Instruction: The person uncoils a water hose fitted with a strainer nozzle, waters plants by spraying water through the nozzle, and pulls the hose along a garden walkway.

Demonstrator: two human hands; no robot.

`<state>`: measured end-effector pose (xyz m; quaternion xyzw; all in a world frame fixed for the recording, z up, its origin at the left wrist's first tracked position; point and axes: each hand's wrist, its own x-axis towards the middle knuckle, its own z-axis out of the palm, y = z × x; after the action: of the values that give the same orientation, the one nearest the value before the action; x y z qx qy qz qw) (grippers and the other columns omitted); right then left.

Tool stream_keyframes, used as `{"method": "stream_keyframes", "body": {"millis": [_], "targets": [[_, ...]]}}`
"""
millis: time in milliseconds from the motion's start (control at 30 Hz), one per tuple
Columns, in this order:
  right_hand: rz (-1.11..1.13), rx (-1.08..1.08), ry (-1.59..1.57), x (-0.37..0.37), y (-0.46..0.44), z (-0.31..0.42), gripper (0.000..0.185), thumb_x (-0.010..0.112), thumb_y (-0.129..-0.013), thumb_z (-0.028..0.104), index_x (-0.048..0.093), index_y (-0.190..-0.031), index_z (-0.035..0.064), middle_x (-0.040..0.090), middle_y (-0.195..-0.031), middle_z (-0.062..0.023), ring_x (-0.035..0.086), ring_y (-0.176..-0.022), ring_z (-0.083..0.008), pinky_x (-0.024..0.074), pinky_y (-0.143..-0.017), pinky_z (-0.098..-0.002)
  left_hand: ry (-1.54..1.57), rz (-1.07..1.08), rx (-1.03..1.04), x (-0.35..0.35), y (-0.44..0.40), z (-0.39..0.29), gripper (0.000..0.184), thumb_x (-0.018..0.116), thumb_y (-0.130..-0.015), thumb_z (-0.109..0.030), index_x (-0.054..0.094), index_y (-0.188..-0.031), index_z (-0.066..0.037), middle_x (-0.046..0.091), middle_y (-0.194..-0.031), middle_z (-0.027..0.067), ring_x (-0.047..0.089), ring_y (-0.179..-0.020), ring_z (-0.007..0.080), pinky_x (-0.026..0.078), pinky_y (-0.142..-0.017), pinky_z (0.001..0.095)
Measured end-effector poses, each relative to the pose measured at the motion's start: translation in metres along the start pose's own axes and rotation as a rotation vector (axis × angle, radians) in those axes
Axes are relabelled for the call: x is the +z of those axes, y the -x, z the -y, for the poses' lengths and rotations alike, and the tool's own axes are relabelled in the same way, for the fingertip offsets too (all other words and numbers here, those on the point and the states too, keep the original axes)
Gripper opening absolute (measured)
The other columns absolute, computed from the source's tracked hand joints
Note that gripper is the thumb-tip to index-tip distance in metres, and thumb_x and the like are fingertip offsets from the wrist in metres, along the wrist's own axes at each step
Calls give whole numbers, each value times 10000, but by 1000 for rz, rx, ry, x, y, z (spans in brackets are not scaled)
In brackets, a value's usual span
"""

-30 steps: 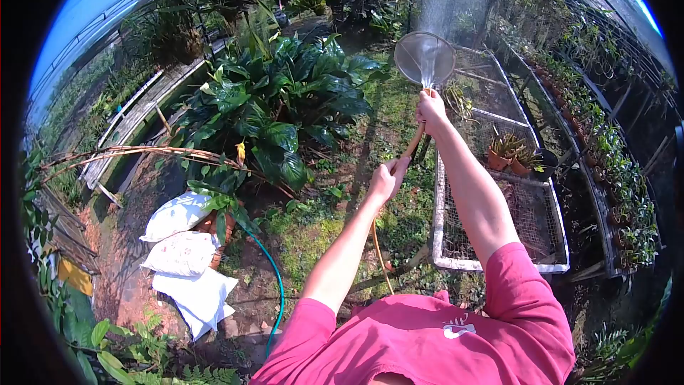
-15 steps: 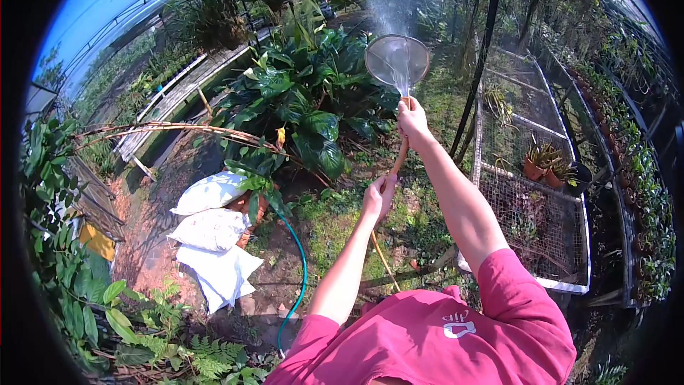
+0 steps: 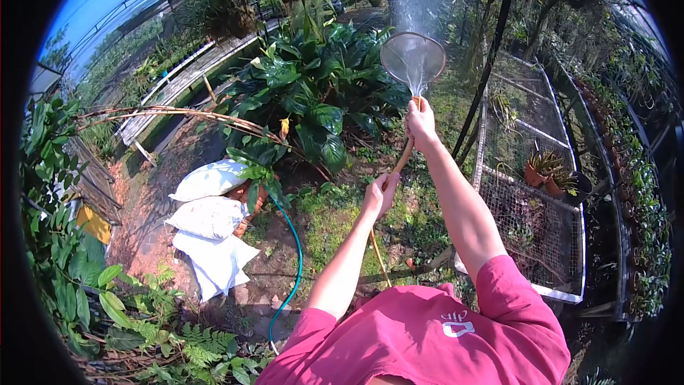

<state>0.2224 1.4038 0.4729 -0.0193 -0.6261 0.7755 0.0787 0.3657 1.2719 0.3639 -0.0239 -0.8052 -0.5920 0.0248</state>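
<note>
The fingers of our right hand (image 3: 421,127) are curled closed round the tan hose (image 3: 404,158), close to its end; those of our left hand (image 3: 382,194) clasp it lower down, at seven o'clock from the right. Some fingertips are hidden from us. At twelve o'clock, just beyond the hose's end, stands a round mesh screen (image 3: 432,57); a water stream (image 3: 417,84) runs up into it and comes out as fine spray (image 3: 420,0). What joins screen to hose, we cannot tell.

We judge the watering to be in full flow: the big leafy plant (image 3: 325,115) at ten o'clock has shiny leaves, perhaps wet, but how much is done or left we cannot say. The mesh bench (image 3: 560,294) at four o'clock, bearing terracotta pots (image 3: 534,175), lies outside the jet.

Nearest in our way is a dark pole (image 3: 496,28), slanting from one o'clock to three. From the left hand, white sacks (image 3: 212,217) lie at nine o'clock and a teal hose (image 3: 299,260) curves at eight.
</note>
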Motion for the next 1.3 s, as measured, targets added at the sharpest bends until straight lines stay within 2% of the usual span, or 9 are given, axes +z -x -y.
{"method": "stream_keyframes", "body": {"millis": [267,400,533,633,667,767,1067,1167,1300], "targets": [[4,15,70,10,0,-5,194,496,-1026,202,501,-1195,107,457,-653,2,448,-435,-99,383,-365,-277,48,-7,27,3,-2,15,476,520,-1012,-473,603,-851,-32,431,-610,-17,381,-561,96,297,-513,311],[34,28,73,24,-22,5,180,495,-1022,194,509,-1177,102,461,-651,-3,453,-434,-109,381,-363,-279,99,-96,-16,-5,-8,-16,492,536,-1000,-489,602,-837,-30,436,-599,-18,382,-559,100,287,-514,308],[62,35,20,48,-56,24,161,494,-1018,173,512,-1159,97,446,-624,-4,445,-422,-114,367,-357,-277,-10,-114,6,-25,-37,-35,495,533,-993,-512,623,-843,-48,502,-644,-27,478,-586,79,381,-551,273],[86,19,17,65,-57,37,175,492,-1020,194,503,-1180,124,441,-668,3,413,-472,-86,352,-384,-244,149,-105,-28,-38,-47,-44,508,534,-988,-522,620,-828,-47,495,-644,-29,459,-598,79,369,-558,269],[103,34,6,70,-54,41,176,491,-1020,195,505,-1180,122,435,-657,6,408,-463,-87,348,-380,-245,97,-137,-112,-40,-39,-55,533,526,-981,-549,618,-813,-52,479,-643,-33,431,-614,79,352,-572,265],[98,63,-17,76,-55,40,186,481,-1019,195,510,-1184,113,437,-634,6,423,-449,-95,350,-372,-257,-20,-157,-47,-44,-43,-47,548,515,-977,-569,621,-810,-58,462,-644,-37,406,-622,81,336,-578,261],[-9,30,-23,52,-63,38,165,480,-1016,176,502,-1163,104,453,-609,-14,450,-411,-125,382,-359,-297,-70,-137,-25,-28,-50,-48,567,511,-973,-569,630,-805,-41,453,-616,-31,407,-610,89,326,-567,284],[-66,29,-31,32,-79,32,151,489,-1009,169,512,-1141,99,462,-612,-19,459,-407,-128,388,-351,-298,-53,-152,35,-12,-58,-45,570,503,-992,-544,618,-796,-21,481,-589,15,425,-563,113,317,-507,325],[-119,22,-10,6,-75,35,136,491,-1009,170,506,-1122,96,453,-618,-14,448,-421,-120,372,-349,-289,-19,-81,52,4,-57,-48,580,511,-989,-545,627,-823,-1,490,-593,30,436,-584,116,347,-532,329]]}}
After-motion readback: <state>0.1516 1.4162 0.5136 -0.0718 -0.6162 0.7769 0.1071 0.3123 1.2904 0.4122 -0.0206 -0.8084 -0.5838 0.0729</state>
